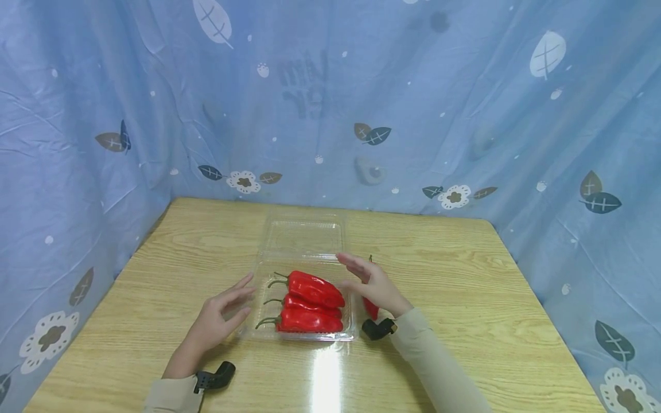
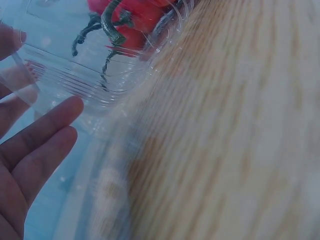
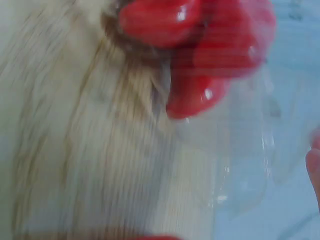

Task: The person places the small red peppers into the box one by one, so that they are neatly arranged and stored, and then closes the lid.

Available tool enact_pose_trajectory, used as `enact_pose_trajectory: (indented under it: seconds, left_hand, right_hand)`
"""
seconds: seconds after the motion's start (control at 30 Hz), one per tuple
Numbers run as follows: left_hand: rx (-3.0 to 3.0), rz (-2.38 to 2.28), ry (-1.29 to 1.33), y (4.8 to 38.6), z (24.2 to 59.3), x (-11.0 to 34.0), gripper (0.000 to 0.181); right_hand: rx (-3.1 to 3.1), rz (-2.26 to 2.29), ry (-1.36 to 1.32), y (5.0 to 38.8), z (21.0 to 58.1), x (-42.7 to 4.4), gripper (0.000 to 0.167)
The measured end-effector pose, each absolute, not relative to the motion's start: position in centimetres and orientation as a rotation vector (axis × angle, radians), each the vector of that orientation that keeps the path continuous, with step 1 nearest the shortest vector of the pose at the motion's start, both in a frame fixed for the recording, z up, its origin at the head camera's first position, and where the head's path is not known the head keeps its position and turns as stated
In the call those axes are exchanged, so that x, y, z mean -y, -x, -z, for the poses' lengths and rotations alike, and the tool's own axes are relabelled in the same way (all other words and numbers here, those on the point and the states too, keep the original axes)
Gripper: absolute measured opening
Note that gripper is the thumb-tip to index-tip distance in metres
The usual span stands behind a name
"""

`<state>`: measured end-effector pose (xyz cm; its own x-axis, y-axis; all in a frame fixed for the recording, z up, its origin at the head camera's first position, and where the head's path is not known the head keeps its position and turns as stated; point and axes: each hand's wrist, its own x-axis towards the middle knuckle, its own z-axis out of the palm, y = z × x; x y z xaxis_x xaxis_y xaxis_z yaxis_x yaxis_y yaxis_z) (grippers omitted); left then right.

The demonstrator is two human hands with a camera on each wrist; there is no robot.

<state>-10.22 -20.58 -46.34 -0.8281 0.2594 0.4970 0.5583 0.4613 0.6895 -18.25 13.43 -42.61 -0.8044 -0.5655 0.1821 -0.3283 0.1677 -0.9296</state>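
Observation:
Three red peppers [image 1: 310, 320] with green stems lie side by side in a clear plastic box [image 1: 330, 337], its lid [image 1: 304, 232] folded back behind it. My left hand [image 1: 219, 315] is at the box's left side, fingers apart and holding nothing; in the left wrist view that hand [image 2: 35, 145] is beside the clear wall. Over the box's right edge is my right hand [image 1: 374, 287], its fingers extended and holding nothing. Another red pepper [image 1: 370, 308] lies right of the box, partly hidden under the right hand. The right wrist view is blurred, with peppers [image 3: 200, 50] and fingertips [image 3: 314, 160].
The wooden table [image 1: 444, 275] extends around the box on all sides. A blue curtain [image 1: 320, 143] with leaf and flower prints hangs behind the table and along both sides. Each wrist wears a small black device [image 1: 217, 376].

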Motion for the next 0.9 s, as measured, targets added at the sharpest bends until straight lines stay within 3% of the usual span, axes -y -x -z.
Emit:
enact_pose_trajectory:
  seconds: [0.23, 0.7, 0.9]
  left_hand:
    - [2.388, 1.312, 0.699, 10.1, 45.8, 20.3, 0.036]
    - [2.362, 1.309, 0.725, 10.2, 45.8, 20.3, 0.037]
    - [2.375, 1.329, 0.715, 11.1, 48.1, 21.3, 0.037]
  right_hand:
    - [-2.395, 1.720, 0.711, 18.3, 44.5, -15.9, 0.057]
    - [-2.528, 1.894, 0.279, 15.3, 47.0, -19.0, 0.062]
    - [-2.485, 1.881, 0.183, 15.4, 47.7, -19.7, 0.064]
